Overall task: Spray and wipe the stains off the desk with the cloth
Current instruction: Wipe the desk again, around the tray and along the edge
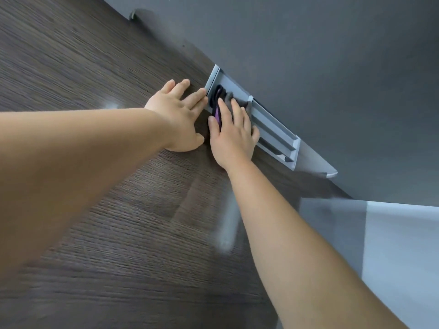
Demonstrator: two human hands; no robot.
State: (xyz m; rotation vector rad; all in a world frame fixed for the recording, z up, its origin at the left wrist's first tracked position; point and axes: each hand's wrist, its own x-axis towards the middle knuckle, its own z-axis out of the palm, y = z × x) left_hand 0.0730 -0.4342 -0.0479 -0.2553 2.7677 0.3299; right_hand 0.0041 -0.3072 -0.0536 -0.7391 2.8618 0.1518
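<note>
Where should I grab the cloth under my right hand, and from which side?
Probably the bunched grey fold of the cloth sticking up past the fingertips of the right hand. It is raised, so fingers can pinch it, while the rest lies pressed flat on the grey tray. Come from the desk side: the wall stands right behind the tray.
</note>
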